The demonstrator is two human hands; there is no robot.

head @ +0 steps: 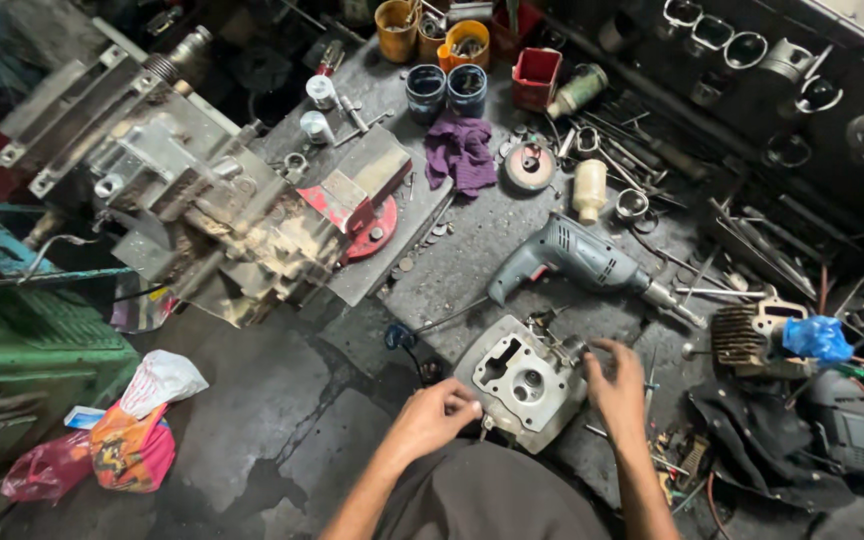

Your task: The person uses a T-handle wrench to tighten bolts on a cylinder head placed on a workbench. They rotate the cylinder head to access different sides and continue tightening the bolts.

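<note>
A grey metal cylinder head [520,380] with ports and round openings lies tilted at the near edge of a dirty workbench [472,250]. My left hand [435,417] grips its near left corner. At its right side my right hand [617,385] holds it, fingers curled over the upper right edge. Both forearms come up from the bottom of the view. A grey electric drill [577,258] rests on the bench just beyond the head, its chuck pointing right.
A big machine vice [212,200] with red parts fills the left. A purple rag [460,150], dark cups [446,90], orange tins [464,42], a red box [535,76], loose wrenches and a finned cylinder [752,335] crowd the bench. Plastic bags [137,430] lie on the floor.
</note>
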